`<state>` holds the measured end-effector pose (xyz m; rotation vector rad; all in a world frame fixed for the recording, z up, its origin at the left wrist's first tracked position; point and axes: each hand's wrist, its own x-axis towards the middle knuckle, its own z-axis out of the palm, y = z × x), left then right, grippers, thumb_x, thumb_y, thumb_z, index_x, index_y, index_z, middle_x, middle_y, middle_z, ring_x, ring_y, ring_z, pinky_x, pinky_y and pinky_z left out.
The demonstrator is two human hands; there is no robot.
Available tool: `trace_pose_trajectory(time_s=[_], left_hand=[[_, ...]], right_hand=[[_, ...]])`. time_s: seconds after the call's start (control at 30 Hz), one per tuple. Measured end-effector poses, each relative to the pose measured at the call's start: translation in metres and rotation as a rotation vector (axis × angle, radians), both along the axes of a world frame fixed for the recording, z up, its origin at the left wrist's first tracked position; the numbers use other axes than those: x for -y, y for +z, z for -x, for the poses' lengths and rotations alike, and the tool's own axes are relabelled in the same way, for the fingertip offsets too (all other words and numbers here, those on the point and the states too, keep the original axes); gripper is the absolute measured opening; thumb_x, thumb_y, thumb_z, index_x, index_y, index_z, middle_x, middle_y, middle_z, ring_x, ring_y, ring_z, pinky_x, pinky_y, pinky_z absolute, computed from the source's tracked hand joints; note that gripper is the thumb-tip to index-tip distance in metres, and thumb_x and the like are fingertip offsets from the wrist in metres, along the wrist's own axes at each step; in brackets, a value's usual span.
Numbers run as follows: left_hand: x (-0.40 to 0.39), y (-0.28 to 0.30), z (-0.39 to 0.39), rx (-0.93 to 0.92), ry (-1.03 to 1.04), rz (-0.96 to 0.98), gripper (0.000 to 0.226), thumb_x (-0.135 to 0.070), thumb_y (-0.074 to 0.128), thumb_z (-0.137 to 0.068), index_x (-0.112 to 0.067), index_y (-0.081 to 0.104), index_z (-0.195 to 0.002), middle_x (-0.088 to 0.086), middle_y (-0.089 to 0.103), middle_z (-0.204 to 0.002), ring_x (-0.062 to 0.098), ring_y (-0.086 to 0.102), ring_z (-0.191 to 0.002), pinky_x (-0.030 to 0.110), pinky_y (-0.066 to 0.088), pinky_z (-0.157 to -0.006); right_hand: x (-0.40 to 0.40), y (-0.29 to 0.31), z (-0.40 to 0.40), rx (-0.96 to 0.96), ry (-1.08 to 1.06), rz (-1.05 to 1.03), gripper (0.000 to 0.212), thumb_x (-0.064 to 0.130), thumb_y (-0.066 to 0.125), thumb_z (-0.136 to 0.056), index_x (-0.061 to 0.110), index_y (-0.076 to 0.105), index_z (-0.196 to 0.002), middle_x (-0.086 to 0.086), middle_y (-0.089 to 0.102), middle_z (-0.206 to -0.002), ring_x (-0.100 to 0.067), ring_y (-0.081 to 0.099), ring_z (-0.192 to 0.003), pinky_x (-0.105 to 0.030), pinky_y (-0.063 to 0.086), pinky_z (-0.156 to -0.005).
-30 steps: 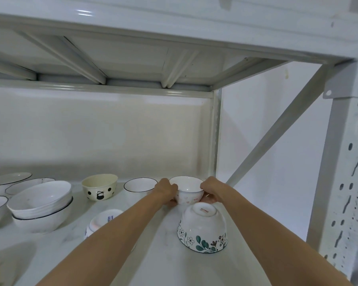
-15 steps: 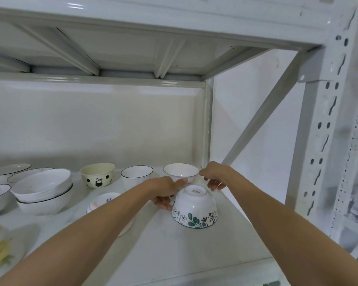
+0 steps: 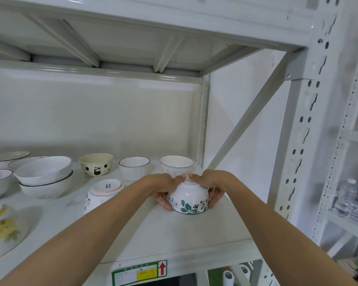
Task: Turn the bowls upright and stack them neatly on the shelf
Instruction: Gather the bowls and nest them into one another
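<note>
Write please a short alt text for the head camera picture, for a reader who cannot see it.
Two bare hands, left hand and right hand, hold an upside-down floral bowl from both sides on a white metal shelf. Behind it stand three upright small bowls; to the left are another upside-down bowl and a stack of white bowls.

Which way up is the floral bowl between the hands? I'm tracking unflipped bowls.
Upside down: the white green-leaf floral bowl shows its foot ring on top, rim on the shelf.
</note>
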<state>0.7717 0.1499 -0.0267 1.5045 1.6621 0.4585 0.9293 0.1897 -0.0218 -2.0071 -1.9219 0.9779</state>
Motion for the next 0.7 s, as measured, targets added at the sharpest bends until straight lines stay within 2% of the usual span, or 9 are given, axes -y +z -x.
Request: trace_pose_trajectory(time_s=[0.1, 0.17, 0.23, 0.3, 0.4, 0.47, 0.53, 0.6, 0.7], left_hand=[[0.004, 0.003, 0.003, 0.035, 0.026, -0.019, 0.066, -0.056, 0.037, -0.096, 0.002, 0.054, -0.121, 0.019, 0.062, -0.111, 0.025, 0.067, -0.064, 0.028, 0.061, -0.057], [0.008, 0.006, 0.007, 0.059, 0.027, -0.065, 0.057, -0.051, 0.04, -0.097, -0.001, 0.054, -0.121, 0.017, 0.061, -0.112, 0.024, 0.068, -0.068, 0.028, 0.061, -0.055], [0.012, 0.009, 0.011, 0.084, 0.031, -0.128, 0.048, -0.045, 0.042, -0.098, -0.003, 0.05, -0.121, 0.012, 0.061, -0.103, 0.022, 0.067, -0.068, 0.03, 0.062, -0.058], [0.016, 0.015, 0.018, 0.102, 0.052, -0.18, 0.051, -0.046, 0.048, -0.095, -0.005, 0.043, -0.126, 0.01, 0.062, -0.101, 0.02, 0.069, -0.062, 0.027, 0.061, -0.054], [0.022, 0.021, 0.029, 0.093, 0.073, -0.289, 0.063, -0.053, 0.06, -0.087, -0.005, 0.04, -0.123, 0.01, 0.07, -0.096, 0.021, 0.072, -0.059, 0.023, 0.06, -0.057], [0.023, 0.022, 0.035, 0.103, 0.059, -0.435, 0.06, -0.051, 0.069, -0.081, -0.004, 0.048, -0.112, 0.009, 0.07, -0.088, 0.023, 0.07, -0.065, 0.03, 0.061, -0.064], [0.027, 0.02, 0.038, 0.013, 0.044, -0.67, 0.061, -0.055, 0.076, -0.071, -0.005, 0.055, -0.1, 0.007, 0.065, -0.088, 0.021, 0.066, -0.07, 0.039, 0.059, -0.064], [0.034, 0.015, 0.038, -0.125, 0.073, -0.871, 0.068, -0.058, 0.079, -0.064, -0.012, 0.052, -0.106, 0.002, 0.055, -0.101, 0.018, 0.059, -0.081, 0.036, 0.053, -0.07], [0.049, 0.005, 0.032, -0.196, 0.002, -1.082, 0.078, -0.051, 0.083, -0.062, -0.018, 0.045, -0.121, -0.003, 0.04, -0.112, 0.015, 0.056, -0.089, 0.033, 0.053, -0.081]], right_hand=[[0.011, -0.001, 0.002, -0.033, 0.011, -0.075, 0.076, 0.066, 0.041, -0.09, -0.004, 0.05, -0.116, -0.03, 0.067, -0.095, -0.041, 0.072, -0.067, -0.046, 0.061, -0.073], [0.019, 0.0, 0.003, -0.054, 0.027, -0.161, 0.067, 0.065, 0.041, -0.09, 0.0, 0.053, -0.099, -0.025, 0.068, -0.087, -0.042, 0.072, -0.073, -0.044, 0.061, -0.075], [0.027, 0.005, 0.004, -0.061, 0.039, -0.255, 0.06, 0.065, 0.041, -0.09, 0.006, 0.053, -0.091, -0.015, 0.067, -0.077, -0.038, 0.073, -0.066, -0.036, 0.06, -0.073], [0.033, 0.012, 0.004, -0.055, 0.058, -0.335, 0.058, 0.066, 0.039, -0.09, 0.009, 0.052, -0.088, -0.007, 0.065, -0.074, -0.033, 0.072, -0.059, -0.029, 0.055, -0.072], [0.035, 0.021, 0.001, -0.235, 0.064, -0.396, 0.065, 0.068, 0.034, -0.09, 0.008, 0.059, -0.098, -0.008, 0.068, -0.088, -0.029, 0.072, -0.056, -0.034, 0.058, -0.076], [0.034, 0.029, -0.005, -0.461, 0.01, -0.353, 0.068, 0.065, 0.036, -0.092, 0.005, 0.06, -0.11, -0.015, 0.067, -0.1, -0.033, 0.073, -0.06, -0.039, 0.061, -0.076], [0.036, 0.036, -0.013, -0.639, -0.044, -0.242, 0.07, 0.059, 0.037, -0.095, -0.004, 0.058, -0.114, -0.023, 0.07, -0.094, -0.033, 0.072, -0.061, -0.033, 0.062, -0.063], [0.039, 0.04, -0.02, -0.73, -0.046, -0.129, 0.076, 0.059, 0.035, -0.097, -0.011, 0.058, -0.112, -0.029, 0.071, -0.082, -0.031, 0.072, -0.059, -0.027, 0.06, -0.053], [0.041, 0.043, -0.029, -0.759, -0.009, -0.012, 0.086, 0.067, 0.033, -0.092, -0.013, 0.059, -0.11, -0.03, 0.071, -0.079, -0.028, 0.071, -0.056, -0.023, 0.057, -0.047]])
